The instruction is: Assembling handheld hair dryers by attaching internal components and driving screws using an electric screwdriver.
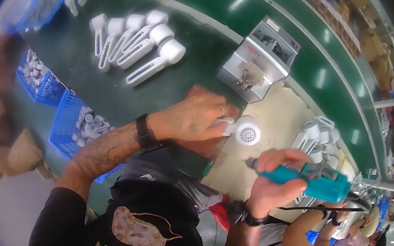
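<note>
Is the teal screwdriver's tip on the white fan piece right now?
Apart. The head view shows the teal electric screwdriver in the right hand, its tip below the white fan piece held by the left hand.

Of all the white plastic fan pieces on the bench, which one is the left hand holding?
The piece with the round grille, under the left hand beside the teal electric screwdriver. The others lie untouched in a row and a pile.

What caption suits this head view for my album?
Left hand steadies a white fan part while right hand holds a teal power screwdriver.

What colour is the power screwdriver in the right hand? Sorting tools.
Teal power screwdriver, head view.
</note>
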A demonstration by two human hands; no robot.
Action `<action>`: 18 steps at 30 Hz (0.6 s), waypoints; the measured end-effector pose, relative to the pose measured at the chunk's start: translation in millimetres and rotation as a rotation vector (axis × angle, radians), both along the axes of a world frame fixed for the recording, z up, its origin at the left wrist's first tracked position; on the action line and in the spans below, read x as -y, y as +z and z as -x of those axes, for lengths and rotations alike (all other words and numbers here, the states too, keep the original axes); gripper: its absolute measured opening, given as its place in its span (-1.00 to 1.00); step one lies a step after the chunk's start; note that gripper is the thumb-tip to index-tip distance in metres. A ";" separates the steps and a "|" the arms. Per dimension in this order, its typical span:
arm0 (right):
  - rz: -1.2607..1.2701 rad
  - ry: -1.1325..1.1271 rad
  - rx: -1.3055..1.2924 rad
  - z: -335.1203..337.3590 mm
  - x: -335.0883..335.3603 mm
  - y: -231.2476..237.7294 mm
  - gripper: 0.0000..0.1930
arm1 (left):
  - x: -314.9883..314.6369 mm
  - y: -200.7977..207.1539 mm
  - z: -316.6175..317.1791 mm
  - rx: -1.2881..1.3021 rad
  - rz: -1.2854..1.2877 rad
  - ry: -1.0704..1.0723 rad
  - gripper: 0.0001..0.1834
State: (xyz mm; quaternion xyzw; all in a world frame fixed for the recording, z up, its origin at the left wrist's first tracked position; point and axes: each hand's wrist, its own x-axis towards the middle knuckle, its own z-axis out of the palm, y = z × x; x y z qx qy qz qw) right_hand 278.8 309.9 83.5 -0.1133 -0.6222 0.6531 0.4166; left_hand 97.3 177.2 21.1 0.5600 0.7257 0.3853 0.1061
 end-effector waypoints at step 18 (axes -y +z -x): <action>-0.304 -0.050 0.029 162.3 -42.5 -20.2 -0.63 | 9.4 -18.6 7.1 -0.150 -0.151 -0.043 -0.55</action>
